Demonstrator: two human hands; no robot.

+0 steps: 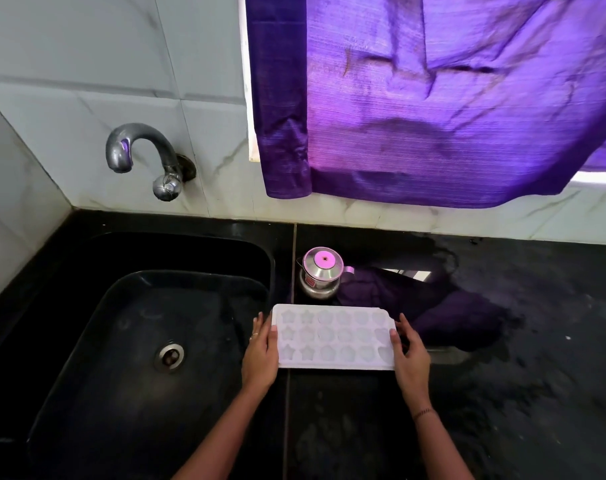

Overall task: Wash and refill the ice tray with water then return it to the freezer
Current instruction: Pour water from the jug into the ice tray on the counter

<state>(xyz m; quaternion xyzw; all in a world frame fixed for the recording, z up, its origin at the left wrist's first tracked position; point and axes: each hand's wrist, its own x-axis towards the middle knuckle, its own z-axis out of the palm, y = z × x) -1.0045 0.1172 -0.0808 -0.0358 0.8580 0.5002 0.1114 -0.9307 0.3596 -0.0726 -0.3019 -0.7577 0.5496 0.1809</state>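
Holding the ice tray [332, 337] by its two short ends, you have your left hand [260, 355] gripping the nine o'clock end and your right hand [410, 358] gripping the three o'clock end. Each thumb lies over the top rim. The tray sits level above the black counter [537, 341], just beside the sink [86, 341] at its right rim. I cannot tell whether it rests on the stone or hangs just above it.

The tray is white plastic, a thin flat rectangle with three rows of moulded cavities: stars toward nine o'clock, rounder shapes in the middle, hearts toward three o'clock. Whether anything lies in them I cannot tell.

Plastic this thin probably flexes, so uneven pressure from your two hands could twist it and tip out whatever it carries. The counter is glossy and looks wet in patches, and damp fingers could slip on a smooth rim.

A small steel pot [320, 275] with a pink lid stands just at twelve o'clock of the tray, so a forward swing could knock it. The chrome tap [138, 147] curves out of the tiled wall at ten o'clock, well apart from the tray. Reaching it means crossing the deep, hard basin, where a dropped tray could crack. A purple curtain [433, 98], ribbed and sheeny, hangs at one o'clock, and splashes could reach it.
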